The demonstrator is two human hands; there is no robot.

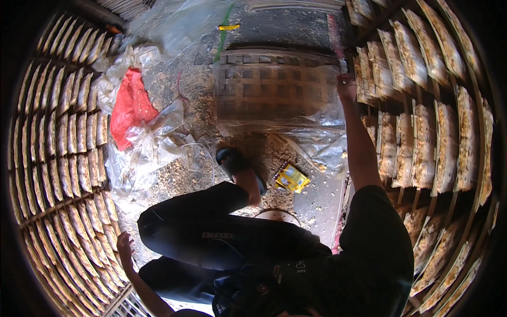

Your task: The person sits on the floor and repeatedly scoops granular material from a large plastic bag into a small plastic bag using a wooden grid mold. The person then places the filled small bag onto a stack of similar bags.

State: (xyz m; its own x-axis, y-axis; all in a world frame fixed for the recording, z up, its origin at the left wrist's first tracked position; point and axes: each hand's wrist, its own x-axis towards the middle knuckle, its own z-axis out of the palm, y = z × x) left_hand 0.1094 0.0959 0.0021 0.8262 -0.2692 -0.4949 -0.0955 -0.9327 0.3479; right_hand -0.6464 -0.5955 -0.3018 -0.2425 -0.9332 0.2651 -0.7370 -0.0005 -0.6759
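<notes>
My right hand (346, 87) reaches far forward, by the right end of a lattice-sided crate (266, 87) under clear plastic. Its fingers are curled; whether they grip anything is too small to make out. Close to its right are the nearest packed bags (372, 68) on the right rack, whitish and brown. A pinkish-red strip (334, 34) runs down toward this hand. My left hand (125, 245) hangs low at the left, fingers loosely apart and holding nothing, beside rows of similar bags (97, 253) on the left rack.
Crumpled clear plastic sheeting (153, 142) and a red bag (132, 105) lie on the crumb-strewn floor at left. A yellow packet (291, 178) lies near my sandalled foot (232, 164). A small yellow wrapper (228, 27) is farther off. Tall racks enclose both sides.
</notes>
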